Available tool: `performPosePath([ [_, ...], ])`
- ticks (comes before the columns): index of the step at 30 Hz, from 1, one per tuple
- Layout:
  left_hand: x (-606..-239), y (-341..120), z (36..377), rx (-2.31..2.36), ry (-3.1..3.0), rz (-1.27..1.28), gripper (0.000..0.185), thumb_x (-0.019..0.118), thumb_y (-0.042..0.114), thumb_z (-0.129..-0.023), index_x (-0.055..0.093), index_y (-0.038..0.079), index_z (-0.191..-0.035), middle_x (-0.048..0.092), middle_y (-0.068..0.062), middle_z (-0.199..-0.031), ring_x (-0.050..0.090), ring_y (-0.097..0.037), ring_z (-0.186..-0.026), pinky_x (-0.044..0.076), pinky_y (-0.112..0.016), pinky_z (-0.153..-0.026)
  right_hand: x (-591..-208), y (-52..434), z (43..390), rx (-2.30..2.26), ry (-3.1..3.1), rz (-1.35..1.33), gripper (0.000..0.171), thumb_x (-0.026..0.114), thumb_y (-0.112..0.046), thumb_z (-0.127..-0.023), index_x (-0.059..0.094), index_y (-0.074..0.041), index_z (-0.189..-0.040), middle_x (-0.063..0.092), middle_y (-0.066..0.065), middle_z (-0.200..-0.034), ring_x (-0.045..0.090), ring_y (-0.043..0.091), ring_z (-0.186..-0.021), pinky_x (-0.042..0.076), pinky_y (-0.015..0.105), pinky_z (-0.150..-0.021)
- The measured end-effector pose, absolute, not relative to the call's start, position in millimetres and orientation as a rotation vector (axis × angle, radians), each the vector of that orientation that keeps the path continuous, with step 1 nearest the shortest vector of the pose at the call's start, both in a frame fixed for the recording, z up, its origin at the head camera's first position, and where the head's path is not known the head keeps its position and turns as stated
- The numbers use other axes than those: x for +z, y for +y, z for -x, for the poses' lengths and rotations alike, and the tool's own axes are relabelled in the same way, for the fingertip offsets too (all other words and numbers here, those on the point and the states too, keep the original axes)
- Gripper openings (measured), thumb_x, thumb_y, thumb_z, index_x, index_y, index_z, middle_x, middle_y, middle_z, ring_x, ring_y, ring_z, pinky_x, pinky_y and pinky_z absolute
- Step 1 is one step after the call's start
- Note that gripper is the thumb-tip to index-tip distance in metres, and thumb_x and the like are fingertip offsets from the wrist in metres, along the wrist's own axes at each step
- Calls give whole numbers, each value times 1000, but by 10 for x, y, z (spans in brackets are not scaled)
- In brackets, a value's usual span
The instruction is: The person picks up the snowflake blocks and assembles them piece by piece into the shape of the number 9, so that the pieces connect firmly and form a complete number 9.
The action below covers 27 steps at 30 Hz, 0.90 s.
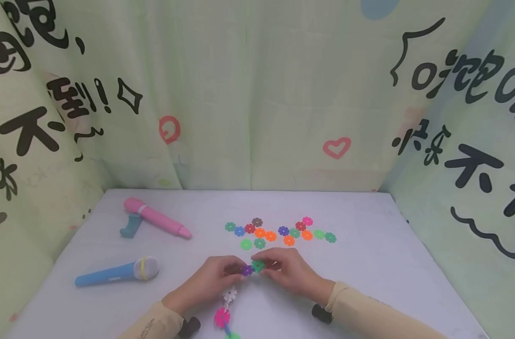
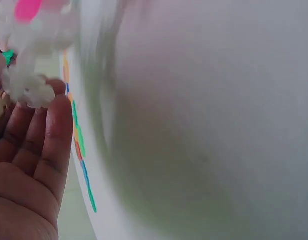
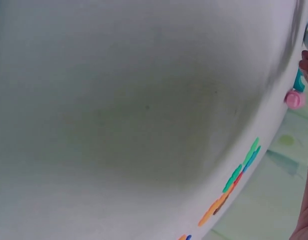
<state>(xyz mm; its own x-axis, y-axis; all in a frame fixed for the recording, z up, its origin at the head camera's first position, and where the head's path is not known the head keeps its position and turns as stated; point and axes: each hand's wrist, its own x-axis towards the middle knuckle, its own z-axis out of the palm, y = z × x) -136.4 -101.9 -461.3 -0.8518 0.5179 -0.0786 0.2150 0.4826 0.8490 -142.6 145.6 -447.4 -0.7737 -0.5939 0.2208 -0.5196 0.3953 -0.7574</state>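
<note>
In the head view, my left hand pinches a purple notched plastic disc between thumb and fingers. Against its right side is a green notched disc, which my right hand pinches from the right. Below the left hand hangs a chain of linked discs: a white one, a pink one and a green one at the lower frame edge. Up close in the left wrist view, whitish discs dangle in front of the left fingers. Only a sliver of the right hand shows in the right wrist view.
Beyond the hands, several loose discs lie on the white table, among them an orange disc and a light green disc. On the left are a pink microphone, a teal piece and a blue microphone. Printed curtains surround the table.
</note>
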Motion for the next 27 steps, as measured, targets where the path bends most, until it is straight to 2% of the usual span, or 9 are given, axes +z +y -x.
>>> performPosePath([
  [8, -4591, -1029, 1353, 1308, 2408, -622, 23, 76, 21, -89, 74, 21, -112, 70, 16, -103, 65, -7, -102, 52, -38, -91, -4476, 1468, 1397, -1296, 2559, 1105, 42, 80, 3, -81, 71, -6, -121, 71, -5, -114, 68, 8, -99, 54, 25, -83],
  [13, -4593, -1047, 1335, 1318, 2420, -658, 22, 75, 20, -90, 73, 19, -112, 71, 13, -105, 65, -10, -105, 52, -39, -93, -4483, 1473, 1398, -1265, 2539, 1131, 46, 78, 5, -82, 69, -6, -125, 70, -4, -118, 68, 7, -99, 54, 25, -81],
  [20, -4574, -1040, 1333, 1326, 2401, -651, 24, 75, 19, -90, 74, 17, -114, 72, 11, -106, 65, -11, -104, 52, -40, -92, -4512, 1471, 1406, -1241, 2585, 1218, 43, 81, 2, -80, 71, -5, -122, 71, -3, -116, 67, 8, -103, 52, 23, -84],
  [27, -4560, -1009, 1353, 1372, 2381, -633, 29, 74, 19, -91, 71, 13, -119, 71, 8, -106, 66, -14, -102, 54, -37, -88, -4485, 1418, 1459, -1297, 2580, 1027, 42, 80, 1, -81, 72, -8, -121, 71, -9, -112, 68, 6, -99, 53, 25, -86],
])
